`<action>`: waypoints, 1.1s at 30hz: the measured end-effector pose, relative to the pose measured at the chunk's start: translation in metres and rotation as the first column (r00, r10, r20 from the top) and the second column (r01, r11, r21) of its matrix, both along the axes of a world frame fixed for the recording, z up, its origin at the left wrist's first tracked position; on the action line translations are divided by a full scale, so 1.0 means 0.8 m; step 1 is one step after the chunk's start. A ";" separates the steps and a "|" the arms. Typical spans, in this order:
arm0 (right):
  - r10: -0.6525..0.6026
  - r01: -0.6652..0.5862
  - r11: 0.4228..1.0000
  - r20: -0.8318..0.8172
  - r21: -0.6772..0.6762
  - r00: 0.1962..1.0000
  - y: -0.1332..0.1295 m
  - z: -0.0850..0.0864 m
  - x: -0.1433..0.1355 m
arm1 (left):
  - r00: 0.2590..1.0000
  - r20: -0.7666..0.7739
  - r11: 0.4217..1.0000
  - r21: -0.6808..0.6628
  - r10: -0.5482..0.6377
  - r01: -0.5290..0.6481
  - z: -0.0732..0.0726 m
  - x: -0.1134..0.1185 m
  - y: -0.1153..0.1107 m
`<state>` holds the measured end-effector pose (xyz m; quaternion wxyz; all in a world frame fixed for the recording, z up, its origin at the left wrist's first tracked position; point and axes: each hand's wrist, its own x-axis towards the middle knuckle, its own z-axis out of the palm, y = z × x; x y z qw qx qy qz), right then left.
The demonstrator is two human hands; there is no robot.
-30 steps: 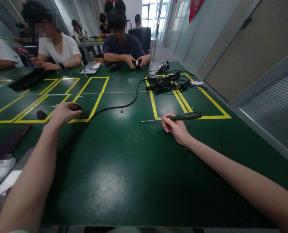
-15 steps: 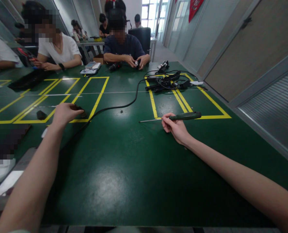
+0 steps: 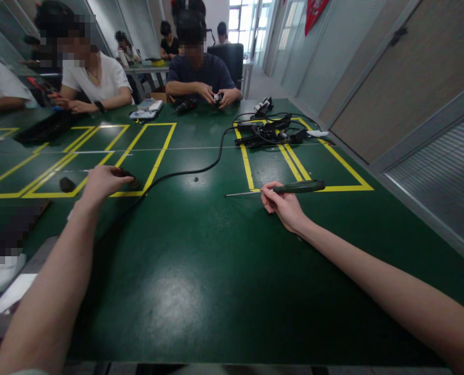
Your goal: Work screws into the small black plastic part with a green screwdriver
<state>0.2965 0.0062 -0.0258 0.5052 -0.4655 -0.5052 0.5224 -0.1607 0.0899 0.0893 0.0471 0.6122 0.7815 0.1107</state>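
Note:
My right hand [image 3: 280, 204] grips a screwdriver [image 3: 299, 187] by its shaft, close to the dark green handle. The thin metal tip points left over the green table [image 3: 216, 250]. On the left, my left hand [image 3: 105, 183] is closed around a small dark object [image 3: 130, 178], mostly hidden by the fingers; its kind cannot be made out. A second small dark lump [image 3: 66, 184] lies on the table left of that hand. Past my left wrist, a black cable [image 3: 185, 172] runs back across the table.
Black parts with cables [image 3: 268, 131] lie inside yellow tape [image 3: 249, 172] at the back right. A black tray [image 3: 46, 127] stands far left. Across the table, a person in a dark shirt [image 3: 200, 73] handles a small part, and another in white [image 3: 99, 78] sits beside them.
My two hands stay nearly where they were, each keeping its hold. Across the table, the dark-shirted person's hands and small part have shifted slightly.

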 end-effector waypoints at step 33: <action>-0.003 0.003 1.000 -0.002 -0.014 1.000 -0.002 0.002 -0.002 | 0.998 -0.053 0.993 -0.116 -0.039 0.033 -0.002 0.001 -0.005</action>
